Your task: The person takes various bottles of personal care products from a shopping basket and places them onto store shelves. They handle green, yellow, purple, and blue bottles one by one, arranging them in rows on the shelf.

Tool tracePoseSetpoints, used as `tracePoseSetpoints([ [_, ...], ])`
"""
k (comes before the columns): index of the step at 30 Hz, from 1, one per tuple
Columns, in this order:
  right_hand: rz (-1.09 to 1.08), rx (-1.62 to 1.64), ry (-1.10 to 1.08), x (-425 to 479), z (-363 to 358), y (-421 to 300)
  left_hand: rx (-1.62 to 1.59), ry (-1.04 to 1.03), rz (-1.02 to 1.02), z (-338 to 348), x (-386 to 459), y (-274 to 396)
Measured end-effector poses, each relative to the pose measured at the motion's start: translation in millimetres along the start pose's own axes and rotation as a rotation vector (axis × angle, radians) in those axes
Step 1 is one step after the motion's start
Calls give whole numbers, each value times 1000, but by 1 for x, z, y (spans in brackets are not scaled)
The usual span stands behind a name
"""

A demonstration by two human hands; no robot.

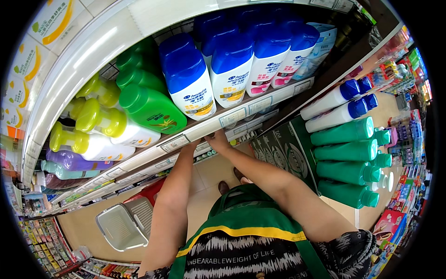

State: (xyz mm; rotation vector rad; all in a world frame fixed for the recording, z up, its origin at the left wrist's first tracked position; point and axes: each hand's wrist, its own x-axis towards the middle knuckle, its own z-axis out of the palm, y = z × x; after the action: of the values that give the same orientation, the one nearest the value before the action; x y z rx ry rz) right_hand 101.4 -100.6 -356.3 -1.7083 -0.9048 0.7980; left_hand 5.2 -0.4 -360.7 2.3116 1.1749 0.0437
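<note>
Both arms reach forward to the shelving in front of me. My left hand (193, 143) is mostly hidden under the price-label rail (174, 143) of the upper shelf. Beside it, my right hand (217, 141) also passes below that rail, its fingers partly hidden. What either hand touches cannot be seen. Above them stand white Head & Shoulders shampoo bottles (195, 101) with blue caps. To their left are green shampoo bottles (153, 108), white pump bottles (104, 146) with lime-green tops, and purple bottles (80, 159).
On the right, green bottles (343, 169) and white bottles with blue caps (329, 104) line a shelf above a dark printed carton (289, 153). A grey plastic basket (120, 223) stands on the floor at lower left, near a red one (151, 191). Stocked shelves surround the aisle.
</note>
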Motion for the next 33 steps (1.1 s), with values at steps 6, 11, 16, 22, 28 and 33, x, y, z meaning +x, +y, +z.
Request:
tracePoseSetpoints([
  [6, -70, -63, 12, 8, 5, 17, -156, -37, -10, -28, -10, 20],
  [11, 61, 37, -29, -8, -1, -12, 15, 94, -11, 5, -6, -16],
  [16, -28, 104, 43, -41, -17, 10, -399, 349, 135, 11, -36, -9],
  [22, 56, -33, -217, -97, -76, -15, -711, 233, -44, 18, -157, 9],
  [28, 159, 66, -323, -133, -123, -68, -1060, 74, -98, 11, -226, 24],
  [33, -97, 126, -196, -141, -151, -180, -1091, 161, 58, -47, -222, 52],
])
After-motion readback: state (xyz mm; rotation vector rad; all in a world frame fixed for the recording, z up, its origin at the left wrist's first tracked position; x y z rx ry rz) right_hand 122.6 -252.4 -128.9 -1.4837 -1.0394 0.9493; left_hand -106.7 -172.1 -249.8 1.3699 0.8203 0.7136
